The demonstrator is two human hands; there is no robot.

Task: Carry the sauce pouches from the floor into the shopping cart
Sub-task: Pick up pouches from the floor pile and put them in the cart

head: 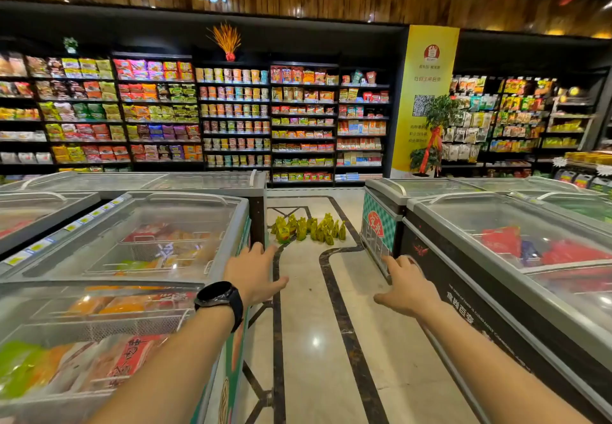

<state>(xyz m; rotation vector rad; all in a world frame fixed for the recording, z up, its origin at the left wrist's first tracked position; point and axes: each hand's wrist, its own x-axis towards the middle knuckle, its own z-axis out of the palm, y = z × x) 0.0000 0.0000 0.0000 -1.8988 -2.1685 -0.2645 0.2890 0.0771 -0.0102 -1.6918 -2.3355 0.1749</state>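
- Only the head view, so all notes come from it.
- Sauce pouches (309, 230): a yellow-green cluster standing upright on the floor (308, 324). They sit at the far end of the aisle between the two freezer rows, well ahead of both hands.
- Handling, judged: probably light, soft stand-up bags with slick film. They should give when squeezed and tip over easily.
- Where to hold, judged: pinch the top seam or wrap the body. Several could be scooped at once, though a hard squeeze risks a burst.
- Left hand (253, 273): reaches forward with fingers spread, grip apart and holding nothing. A black watch (217, 294) sits on the wrist.
- Right hand (407, 286): also forward with fingers spread, grip apart and empty. It is close to the right freezer's corner; contact can't be told.
- Left freezer (243, 205): glass lid closed, with wire baskets of orange, red and green packs inside.
- Right freezer (463, 241): lid closed, with red and blue packs inside.
- Shopping cart: not in view.
- Shelves (231, 115) along the back wall are full of packaged goods.
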